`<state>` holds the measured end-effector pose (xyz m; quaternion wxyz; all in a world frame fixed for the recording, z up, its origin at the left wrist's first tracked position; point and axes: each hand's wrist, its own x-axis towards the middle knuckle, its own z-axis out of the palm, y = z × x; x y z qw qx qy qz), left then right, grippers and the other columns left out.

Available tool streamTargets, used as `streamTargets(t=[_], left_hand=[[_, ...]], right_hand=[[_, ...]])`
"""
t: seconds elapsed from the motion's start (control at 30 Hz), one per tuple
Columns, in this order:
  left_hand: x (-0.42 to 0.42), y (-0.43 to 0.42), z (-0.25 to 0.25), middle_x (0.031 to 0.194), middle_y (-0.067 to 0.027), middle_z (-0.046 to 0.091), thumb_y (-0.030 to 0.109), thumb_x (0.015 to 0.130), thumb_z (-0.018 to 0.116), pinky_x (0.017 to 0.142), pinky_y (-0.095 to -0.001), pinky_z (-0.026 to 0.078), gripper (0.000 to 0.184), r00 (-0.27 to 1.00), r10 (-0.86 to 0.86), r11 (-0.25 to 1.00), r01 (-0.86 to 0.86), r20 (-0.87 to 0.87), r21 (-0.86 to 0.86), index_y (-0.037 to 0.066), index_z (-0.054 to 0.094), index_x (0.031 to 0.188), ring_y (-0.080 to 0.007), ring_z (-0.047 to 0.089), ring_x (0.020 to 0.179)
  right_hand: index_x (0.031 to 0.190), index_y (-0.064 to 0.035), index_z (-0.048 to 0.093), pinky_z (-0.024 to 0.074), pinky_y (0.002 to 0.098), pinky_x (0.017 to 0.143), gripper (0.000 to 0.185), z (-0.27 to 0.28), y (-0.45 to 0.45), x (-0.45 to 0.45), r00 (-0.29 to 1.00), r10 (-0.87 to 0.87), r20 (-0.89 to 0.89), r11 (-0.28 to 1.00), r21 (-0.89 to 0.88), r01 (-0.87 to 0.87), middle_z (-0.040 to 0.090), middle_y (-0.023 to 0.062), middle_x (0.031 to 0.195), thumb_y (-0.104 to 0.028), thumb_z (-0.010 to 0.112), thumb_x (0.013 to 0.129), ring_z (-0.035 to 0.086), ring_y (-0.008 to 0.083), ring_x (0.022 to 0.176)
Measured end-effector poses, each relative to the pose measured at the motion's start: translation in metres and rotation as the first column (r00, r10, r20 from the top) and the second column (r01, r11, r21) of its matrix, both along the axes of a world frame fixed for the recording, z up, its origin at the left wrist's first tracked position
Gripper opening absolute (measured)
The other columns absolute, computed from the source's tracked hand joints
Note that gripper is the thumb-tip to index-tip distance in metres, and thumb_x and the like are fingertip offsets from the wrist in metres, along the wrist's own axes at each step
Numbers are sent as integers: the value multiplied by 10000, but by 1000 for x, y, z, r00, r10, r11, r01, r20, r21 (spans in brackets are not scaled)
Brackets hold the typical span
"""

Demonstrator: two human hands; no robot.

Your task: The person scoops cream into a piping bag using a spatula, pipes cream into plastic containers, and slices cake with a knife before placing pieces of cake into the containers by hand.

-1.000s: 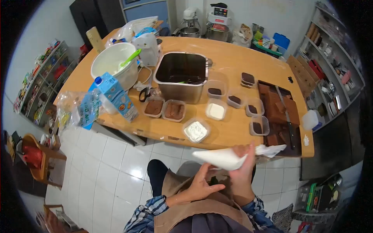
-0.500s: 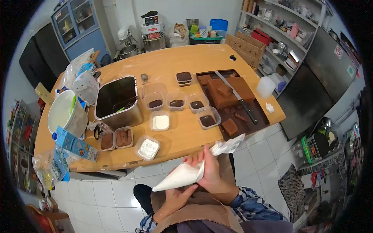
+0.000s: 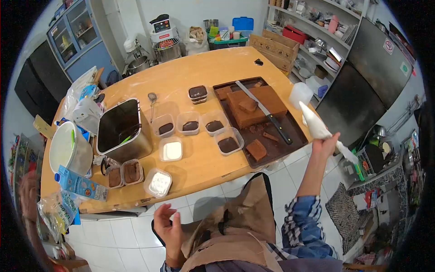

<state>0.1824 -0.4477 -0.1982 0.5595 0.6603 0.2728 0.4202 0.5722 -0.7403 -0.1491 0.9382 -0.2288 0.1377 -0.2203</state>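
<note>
My right hand [image 3: 325, 146] is shut on a piping bag [image 3: 313, 122] filled with white cream. The bag's tip points up and its loose end trails below the fist, by the right corner of the table. My left hand [image 3: 167, 229] is empty, its fingers loosely curled and apart, in front of the apron. Nearest to it on the table edge is a square plastic tub of white cream [image 3: 159, 183]. Left of the piping bag, a dark tray [image 3: 297, 146] bears a chocolate sponge cake [image 3: 235, 106] with a serrated knife [image 3: 276, 126] across it.
Several clear tubs [image 3: 228, 141] with chocolate layers stand mid-table. At left are a deep metal container [image 3: 144, 145], a white bowl [image 3: 63, 154], a blue carton [image 3: 81, 183] and a hand mixer [image 3: 87, 114]. A white container [image 3: 300, 94] stands beyond the tray. A fridge [image 3: 349, 104] is at right.
My right hand has carried the piping bag up and right, and the bag's tip now points upward. My left hand has let go of the bag and moved left.
</note>
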Motion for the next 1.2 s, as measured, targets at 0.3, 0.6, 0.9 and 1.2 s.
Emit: streamTargets(t=[0.3,0.6,0.9,1.2], left_hand=[[5,-1,1,986,-89,562,-36,807,581,726,-237,453,312,999,48,998,-48,-20,-32,-8,492,1105,-118,543,816],[4,-12,-16,891,-115,598,-18,790,607,731,-261,482,195,971,-145,987,154,-188,35,-43,567,978,-157,592,805],[14,6,-87,901,-141,632,54,783,644,733,-285,496,268,871,-248,964,266,-424,-18,-39,560,1019,-179,621,806],[-15,2,-288,990,-135,634,189,852,585,768,-328,477,327,125,-489,715,625,-863,-314,-39,543,1084,-227,614,872]], right_hand=[[1256,72,326,376,440,1010,503,-54,8,99,979,195,-56,979,-46,-198,456,198,1247,-340,320,969,467,309,1158],[1146,30,378,547,351,722,406,-51,-5,73,964,227,-141,922,-289,-260,554,122,960,-27,617,823,612,229,829],[1132,-64,405,456,301,698,484,-65,-50,52,970,160,-181,841,-489,-230,540,67,994,-122,715,764,536,167,844],[1293,-44,301,354,456,914,616,-113,-62,-63,928,-240,-285,905,-412,108,396,133,1256,-274,630,826,399,293,1140]])
